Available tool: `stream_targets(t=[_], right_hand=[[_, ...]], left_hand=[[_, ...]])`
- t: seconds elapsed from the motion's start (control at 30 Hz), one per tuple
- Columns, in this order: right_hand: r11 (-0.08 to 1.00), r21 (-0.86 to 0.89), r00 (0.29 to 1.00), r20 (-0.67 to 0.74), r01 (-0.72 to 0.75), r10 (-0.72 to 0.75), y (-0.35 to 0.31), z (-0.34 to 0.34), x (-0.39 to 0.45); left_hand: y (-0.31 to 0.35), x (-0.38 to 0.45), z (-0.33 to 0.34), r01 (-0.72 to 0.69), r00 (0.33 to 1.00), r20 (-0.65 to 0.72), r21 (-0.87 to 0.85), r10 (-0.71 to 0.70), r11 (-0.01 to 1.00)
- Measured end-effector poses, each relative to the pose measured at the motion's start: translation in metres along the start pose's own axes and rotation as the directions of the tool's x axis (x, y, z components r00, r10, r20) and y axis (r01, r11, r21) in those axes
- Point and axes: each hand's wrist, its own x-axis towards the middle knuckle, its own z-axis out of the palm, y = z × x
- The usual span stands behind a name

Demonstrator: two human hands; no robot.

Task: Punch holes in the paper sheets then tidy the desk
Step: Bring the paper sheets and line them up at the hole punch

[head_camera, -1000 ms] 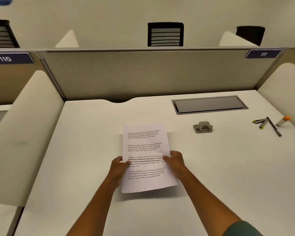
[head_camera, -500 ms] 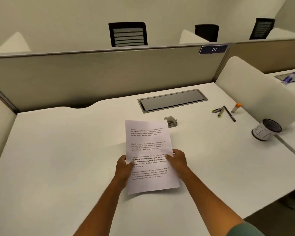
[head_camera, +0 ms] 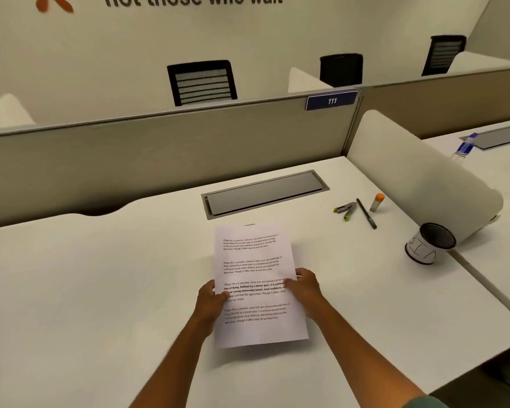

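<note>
White printed paper sheets [head_camera: 253,269] are held just above the white desk [head_camera: 100,290], near its middle. My left hand [head_camera: 211,301] pinches their left edge and my right hand [head_camera: 305,287] pinches their right edge, thumbs on top. The hole punch is hidden behind the top of the sheets; only a thin dark sliver shows there. At the desk's right lie green-tipped markers [head_camera: 346,210], a dark pen [head_camera: 366,214] and an orange-capped glue stick [head_camera: 377,202]. A white pen cup [head_camera: 427,244] with a dark inside stands near the right edge.
A grey cable tray lid [head_camera: 265,192] is set into the desk behind the sheets. A beige partition [head_camera: 159,151] closes the back and a white rounded divider [head_camera: 418,175] the right side. A water bottle [head_camera: 465,147] stands on the neighbouring desk.
The view has swung to the right and the sheets have moved up and away from me, now covering the hole punch. Both hands keep the same hold.
</note>
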Motion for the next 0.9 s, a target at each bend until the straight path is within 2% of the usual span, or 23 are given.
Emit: stream_targets(t=[0.17,0.33,0.53,0.63,0.77,0.9], right_hand=[[0.998,0.052,0.994,0.108,-0.038,0.032,-0.009,-0.044,0.030],[0.980,0.179,0.979,0.195,-0.085,0.050,-0.017,-0.077,0.056],[0.961,0.261,0.975,0.222,-0.091,0.032,-0.031,-0.112,0.084],[0.984,0.171,0.968,0.250,-0.054,0.010,-0.035,-0.123,0.093],[0.996,-0.065,0.963,0.269,0.053,-0.034,-0.042,-0.129,0.104],[0.900,-0.380,0.943,0.320,0.215,-0.090,-0.055,-0.127,0.116]], left_hand=[[0.013,0.011,0.036,0.008,0.999,0.037,0.000,-0.008,1.000],[0.024,0.011,0.056,0.048,0.986,0.158,-0.003,-0.047,0.999],[0.036,0.011,0.052,0.079,0.953,0.291,0.048,-0.090,0.996],[0.041,0.015,0.045,0.097,0.936,0.329,0.097,-0.123,0.991],[0.047,0.017,0.038,0.137,0.907,0.383,0.127,-0.176,0.982],[0.049,0.022,0.033,0.180,0.869,0.448,0.109,-0.210,0.978]])
